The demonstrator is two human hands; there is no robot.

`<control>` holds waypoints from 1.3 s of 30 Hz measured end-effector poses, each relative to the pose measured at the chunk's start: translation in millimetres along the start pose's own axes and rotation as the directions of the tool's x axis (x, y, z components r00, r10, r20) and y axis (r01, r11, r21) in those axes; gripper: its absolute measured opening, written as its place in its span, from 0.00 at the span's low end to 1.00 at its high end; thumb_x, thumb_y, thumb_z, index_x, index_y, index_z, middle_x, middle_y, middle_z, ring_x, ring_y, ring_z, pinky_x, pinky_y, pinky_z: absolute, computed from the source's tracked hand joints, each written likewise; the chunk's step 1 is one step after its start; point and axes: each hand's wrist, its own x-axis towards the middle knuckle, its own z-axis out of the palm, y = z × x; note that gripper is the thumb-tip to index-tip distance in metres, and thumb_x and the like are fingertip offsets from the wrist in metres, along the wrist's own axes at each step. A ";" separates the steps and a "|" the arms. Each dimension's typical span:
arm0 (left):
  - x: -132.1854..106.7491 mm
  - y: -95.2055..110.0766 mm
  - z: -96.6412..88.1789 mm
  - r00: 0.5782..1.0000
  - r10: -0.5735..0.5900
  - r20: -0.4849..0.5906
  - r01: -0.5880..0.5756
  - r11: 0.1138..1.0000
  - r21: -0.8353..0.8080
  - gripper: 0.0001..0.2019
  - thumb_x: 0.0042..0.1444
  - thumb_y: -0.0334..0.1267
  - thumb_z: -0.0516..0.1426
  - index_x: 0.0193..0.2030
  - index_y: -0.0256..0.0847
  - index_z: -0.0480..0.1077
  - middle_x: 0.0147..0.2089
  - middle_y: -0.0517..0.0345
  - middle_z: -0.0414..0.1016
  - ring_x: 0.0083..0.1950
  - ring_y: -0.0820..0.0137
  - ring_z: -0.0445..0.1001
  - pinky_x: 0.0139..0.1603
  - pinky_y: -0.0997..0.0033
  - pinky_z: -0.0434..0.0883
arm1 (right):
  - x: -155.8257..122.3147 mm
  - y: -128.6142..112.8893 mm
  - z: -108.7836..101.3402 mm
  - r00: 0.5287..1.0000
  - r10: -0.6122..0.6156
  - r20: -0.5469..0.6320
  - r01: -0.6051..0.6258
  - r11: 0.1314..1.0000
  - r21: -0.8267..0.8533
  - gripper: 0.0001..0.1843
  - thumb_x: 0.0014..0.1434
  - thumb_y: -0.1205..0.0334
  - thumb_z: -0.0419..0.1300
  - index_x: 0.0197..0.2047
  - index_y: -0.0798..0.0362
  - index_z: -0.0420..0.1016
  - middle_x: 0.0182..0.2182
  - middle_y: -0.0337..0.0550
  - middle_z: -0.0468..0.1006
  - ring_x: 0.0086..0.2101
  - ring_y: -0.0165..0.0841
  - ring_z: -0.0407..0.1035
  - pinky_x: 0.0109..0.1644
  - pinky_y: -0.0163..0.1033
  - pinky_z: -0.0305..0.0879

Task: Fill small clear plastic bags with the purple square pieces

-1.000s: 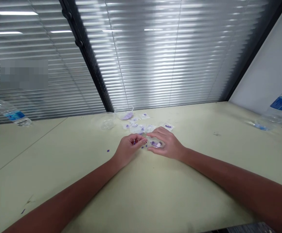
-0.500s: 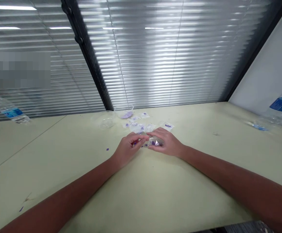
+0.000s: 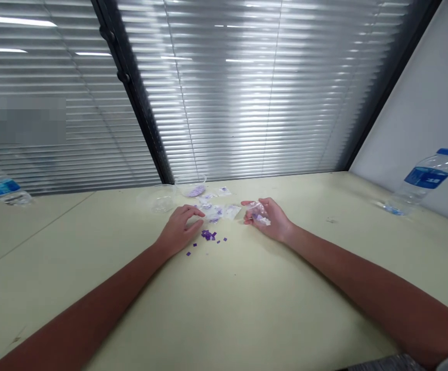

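My left hand (image 3: 181, 226) rests on the table just left of a small pile of purple square pieces (image 3: 208, 235). Its thumb and fingers are apart, and nothing shows between them. In my right hand (image 3: 274, 221), tilted palm-up above the table, is a crumpled clear plastic bag (image 3: 258, 208) with whitish and purple bits in it. The fingers curl around this bag. A few loose purple squares (image 3: 188, 253) lie nearer to me. Beyond the hands, several small clear packets (image 3: 212, 210) with purple bits are spread out.
Clear round plastic dishes (image 3: 162, 204) stand near the window blinds (image 3: 224, 113), one holding pale purple bits (image 3: 196, 191). A water bottle (image 3: 420, 183) stands at the right by the wall, and another bottle (image 3: 5, 188) is at the left edge.
My hands have moved apart, the left one leftward and the right one slightly rightward with the bag. The purple pile now shows between them. The whole view has shifted a little.
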 end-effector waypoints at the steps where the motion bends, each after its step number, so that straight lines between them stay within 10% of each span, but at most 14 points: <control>1: 0.2 -0.7 0.6 1.000 0.007 0.013 -0.008 1.000 0.008 0.14 0.71 0.49 0.56 0.51 0.46 0.79 0.57 0.49 0.79 0.62 0.54 0.73 0.64 0.51 0.71 | 0.9 -0.8 -4.9 0.999 -0.030 -0.020 0.030 0.999 -0.024 0.29 0.65 0.39 0.54 0.52 0.53 0.82 0.28 0.44 0.77 0.36 0.42 0.75 0.50 0.51 0.74; 5: 0.4 -0.9 5.7 0.995 0.086 0.058 -0.087 0.996 0.030 0.11 0.69 0.47 0.58 0.46 0.44 0.75 0.59 0.48 0.79 0.62 0.53 0.73 0.67 0.46 0.68 | 1.4 -0.5 -26.7 0.957 -0.245 -0.156 0.199 0.944 -0.265 0.21 0.66 0.43 0.62 0.52 0.48 0.81 0.32 0.40 0.75 0.38 0.41 0.70 0.53 0.51 0.70; 7: 0.7 -0.8 7.7 0.991 0.104 0.079 -0.108 0.993 0.041 0.10 0.68 0.47 0.59 0.41 0.43 0.73 0.62 0.47 0.79 0.65 0.51 0.73 0.68 0.45 0.67 | 2.2 2.6 -38.2 0.879 -0.470 -0.077 0.273 0.628 -0.729 0.21 0.69 0.46 0.58 0.58 0.47 0.80 0.36 0.42 0.77 0.41 0.43 0.71 0.58 0.55 0.68; 10: 0.9 -0.3 8.8 0.987 0.113 0.113 -0.120 0.991 0.057 0.11 0.69 0.47 0.59 0.41 0.44 0.73 0.65 0.47 0.78 0.67 0.51 0.71 0.70 0.44 0.65 | 4.6 11.5 -50.6 0.863 -0.503 -0.041 0.063 0.188 -0.980 0.21 0.67 0.52 0.59 0.58 0.52 0.80 0.45 0.54 0.81 0.52 0.54 0.72 0.65 0.67 0.63; 14: -0.6 2.0 8.1 0.981 0.139 0.135 -0.149 0.987 0.061 0.11 0.71 0.47 0.58 0.51 0.46 0.77 0.69 0.48 0.76 0.70 0.52 0.70 0.73 0.44 0.63 | 5.1 21.6 -48.7 0.872 -0.489 -0.009 -0.038 -0.049 -0.998 0.29 0.65 0.59 0.62 0.67 0.58 0.74 0.68 0.69 0.70 0.72 0.65 0.57 0.75 0.74 0.48; 18: -3.0 10.9 4.0 0.967 0.207 0.149 -0.220 0.973 0.072 0.11 0.74 0.44 0.55 0.52 0.46 0.77 0.68 0.49 0.76 0.71 0.54 0.70 0.73 0.47 0.63 | -2.5 20.9 -27.7 0.882 -0.337 0.331 0.341 -0.030 -0.940 0.31 0.74 0.54 0.57 0.76 0.53 0.66 0.74 0.59 0.67 0.74 0.57 0.58 0.75 0.67 0.55; 23: -4.6 28.7 -4.3 0.930 0.316 0.187 -0.328 0.944 0.040 0.13 0.76 0.41 0.51 0.44 0.44 0.75 0.63 0.48 0.79 0.67 0.58 0.73 0.70 0.52 0.65 | -13.2 12.9 -2.5 0.764 -0.252 0.594 0.628 0.081 -0.774 0.21 0.77 0.52 0.57 0.68 0.47 0.75 0.61 0.50 0.82 0.65 0.48 0.71 0.69 0.60 0.64; 29: -8.2 42.6 -3.8 0.899 0.379 0.219 -0.395 0.918 0.035 0.10 0.75 0.44 0.56 0.50 0.46 0.77 0.60 0.50 0.82 0.65 0.57 0.76 0.69 0.53 0.66 | -16.5 11.0 5.5 0.757 -0.371 0.538 0.616 0.133 -0.776 0.12 0.73 0.56 0.61 0.54 0.49 0.81 0.38 0.46 0.82 0.42 0.41 0.75 0.51 0.51 0.70; 35: -14.2 61.2 2.2 0.820 0.495 0.288 -0.499 0.864 -0.067 0.10 0.75 0.42 0.57 0.53 0.47 0.80 0.55 0.50 0.85 0.59 0.58 0.79 0.66 0.53 0.69 | -13.6 18.5 1.8 0.789 -0.324 0.523 0.595 0.190 -0.781 0.28 0.69 0.55 0.65 0.70 0.46 0.72 0.63 0.53 0.77 0.64 0.48 0.69 0.69 0.59 0.65; 39: -13.4 60.5 2.3 0.828 0.487 0.279 -0.485 0.871 -0.082 0.10 0.75 0.41 0.56 0.51 0.47 0.80 0.52 0.50 0.84 0.54 0.59 0.80 0.60 0.55 0.71 | -12.6 18.8 1.0 0.813 -0.271 0.516 0.569 0.183 -0.801 0.28 0.66 0.55 0.68 0.68 0.46 0.75 0.57 0.52 0.80 0.59 0.48 0.72 0.67 0.59 0.66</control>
